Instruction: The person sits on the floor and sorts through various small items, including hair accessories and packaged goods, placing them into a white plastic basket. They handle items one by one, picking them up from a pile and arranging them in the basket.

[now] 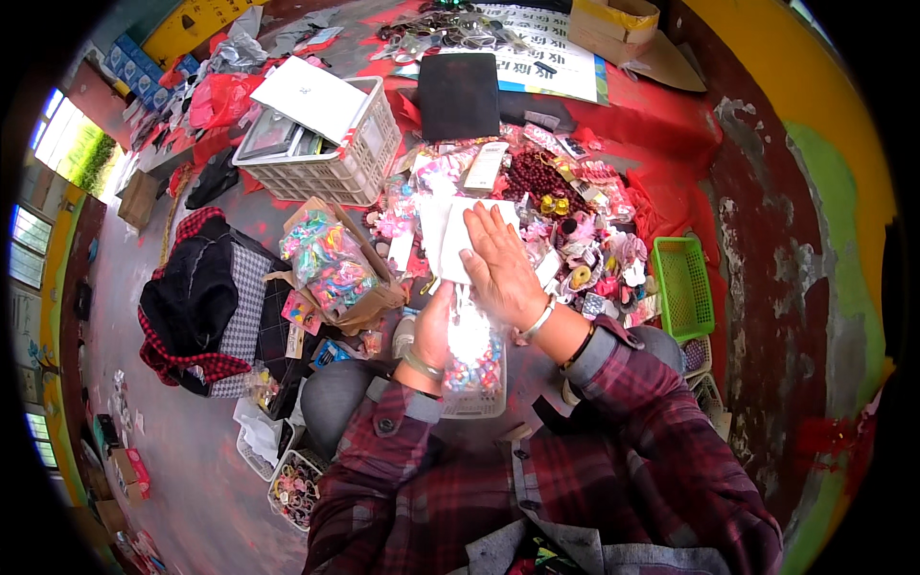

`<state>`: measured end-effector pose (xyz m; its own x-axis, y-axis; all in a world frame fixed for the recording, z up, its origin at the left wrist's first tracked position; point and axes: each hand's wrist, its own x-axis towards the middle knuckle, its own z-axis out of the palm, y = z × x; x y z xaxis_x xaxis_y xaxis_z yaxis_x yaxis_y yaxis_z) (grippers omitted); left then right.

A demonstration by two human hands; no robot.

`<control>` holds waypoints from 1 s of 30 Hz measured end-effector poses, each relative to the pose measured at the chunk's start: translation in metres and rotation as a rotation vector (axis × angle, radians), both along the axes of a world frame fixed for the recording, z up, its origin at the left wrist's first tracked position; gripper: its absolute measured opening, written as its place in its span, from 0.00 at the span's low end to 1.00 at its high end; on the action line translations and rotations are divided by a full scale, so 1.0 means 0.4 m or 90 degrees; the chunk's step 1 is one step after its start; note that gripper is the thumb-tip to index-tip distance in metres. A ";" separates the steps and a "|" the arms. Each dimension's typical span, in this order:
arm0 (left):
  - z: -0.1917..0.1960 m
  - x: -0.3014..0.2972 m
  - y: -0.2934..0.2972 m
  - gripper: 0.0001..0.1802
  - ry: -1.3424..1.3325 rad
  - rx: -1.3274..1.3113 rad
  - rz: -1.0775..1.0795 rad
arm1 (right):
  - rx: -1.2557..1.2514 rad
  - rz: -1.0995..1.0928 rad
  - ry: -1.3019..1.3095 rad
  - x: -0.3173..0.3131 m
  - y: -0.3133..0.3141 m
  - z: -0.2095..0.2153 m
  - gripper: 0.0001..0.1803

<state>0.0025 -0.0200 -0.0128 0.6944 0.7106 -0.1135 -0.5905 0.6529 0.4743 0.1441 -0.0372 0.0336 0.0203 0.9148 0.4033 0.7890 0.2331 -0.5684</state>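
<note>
Between my hands is a folded white card [446, 251]. My left hand [436, 331] supports it from its lower left edge, with the fingers mostly hidden behind it. My right hand [508, 268] lies flat across the card's front, fingers stretched out and pointing away from me. Just below the card is a shiny clear plastic bag [470, 326] that glares in the light; whether it is joined to the card I cannot tell. Small colourful pieces show through the lower part of the bag, over a pale basket [479, 407] between my knees.
A heap of hair accessories [585, 259] spreads ahead on red cloth. To the left stand a cardboard box [369, 299] of colourful packets and a white crate [321, 172]. A green basket [682, 287] is at the right, with dark clothing [192, 287] far left.
</note>
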 end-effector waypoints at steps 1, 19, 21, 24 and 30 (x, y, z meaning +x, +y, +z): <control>-0.037 -0.009 0.020 0.26 -0.139 0.003 -0.071 | -0.003 -0.005 0.010 0.004 -0.001 -0.010 0.31; 0.038 0.014 0.009 0.29 0.043 0.009 0.080 | 0.019 -0.023 -0.019 -0.025 -0.027 -0.033 0.28; -0.001 -0.033 0.044 0.29 0.067 0.099 0.104 | -0.038 0.051 -0.012 -0.072 -0.069 0.000 0.28; 0.008 -0.038 0.017 0.27 0.159 0.057 0.059 | 0.007 -0.020 -0.030 -0.043 -0.036 0.011 0.27; 0.026 -0.021 0.005 0.25 0.114 0.034 -0.024 | 0.032 -0.053 -0.020 -0.011 -0.032 0.040 0.26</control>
<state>-0.0058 -0.0182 -0.0025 0.6921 0.6932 -0.2010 -0.4694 0.6438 0.6043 0.1398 -0.0502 0.0496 0.0823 0.8889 0.4506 0.8240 0.1936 -0.5325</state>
